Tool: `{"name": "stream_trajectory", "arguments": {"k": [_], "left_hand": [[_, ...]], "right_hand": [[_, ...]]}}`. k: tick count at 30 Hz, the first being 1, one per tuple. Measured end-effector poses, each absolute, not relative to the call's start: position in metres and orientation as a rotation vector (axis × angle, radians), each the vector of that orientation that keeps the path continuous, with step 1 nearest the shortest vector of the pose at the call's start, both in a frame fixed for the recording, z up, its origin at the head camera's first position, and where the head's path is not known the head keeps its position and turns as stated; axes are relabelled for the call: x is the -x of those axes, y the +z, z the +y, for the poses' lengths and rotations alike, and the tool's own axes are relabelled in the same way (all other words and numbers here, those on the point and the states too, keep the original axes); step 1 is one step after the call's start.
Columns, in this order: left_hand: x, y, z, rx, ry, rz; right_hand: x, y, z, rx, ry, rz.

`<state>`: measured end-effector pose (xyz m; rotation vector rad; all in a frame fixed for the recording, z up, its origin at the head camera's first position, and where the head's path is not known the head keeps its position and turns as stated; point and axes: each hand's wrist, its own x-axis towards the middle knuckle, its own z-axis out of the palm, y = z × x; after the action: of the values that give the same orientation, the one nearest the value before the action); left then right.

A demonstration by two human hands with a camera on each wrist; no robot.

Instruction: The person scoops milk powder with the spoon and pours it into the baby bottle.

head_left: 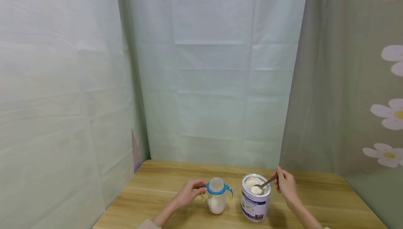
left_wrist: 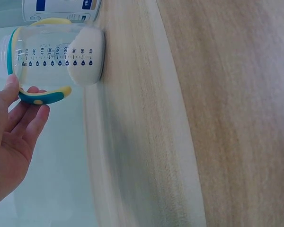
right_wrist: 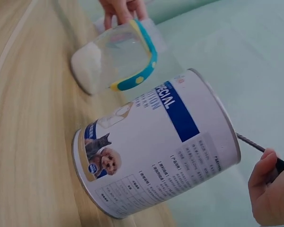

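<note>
A clear baby bottle (head_left: 216, 201) with a blue and yellow two-handled collar stands upright on the table, its mouth uncovered. White powder fills its lower part, up to about the 120 mark in the left wrist view. My left hand (head_left: 190, 192) pinches the bottle's left handle (left_wrist: 45, 97) between thumb and fingers. To the right stands an open milk powder can (head_left: 254, 206), nearly full of pale powder. My right hand (head_left: 285, 183) grips the dark handle of a spoon (head_left: 270, 180); its bowl, heaped with powder, is at the can's opening.
The wooden table (head_left: 151, 176) has rounded back corners. Pale green curtains (head_left: 214, 99) hang behind it and on both sides, with white flowers (head_left: 388, 154) printed on the right one. Bottle and can stand a short gap apart.
</note>
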<state>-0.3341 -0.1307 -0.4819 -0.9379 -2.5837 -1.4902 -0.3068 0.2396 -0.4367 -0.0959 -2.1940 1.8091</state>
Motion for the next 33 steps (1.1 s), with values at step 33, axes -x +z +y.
{"name": "stream_trajectory", "arguments": {"k": [33], "left_hand": [[0.334, -0.481, -0.132, 0.935, -1.473, -2.576]], "right_hand": [[0.303, -0.446, 0.252, 0.239, 2.473, -1.858]]}}
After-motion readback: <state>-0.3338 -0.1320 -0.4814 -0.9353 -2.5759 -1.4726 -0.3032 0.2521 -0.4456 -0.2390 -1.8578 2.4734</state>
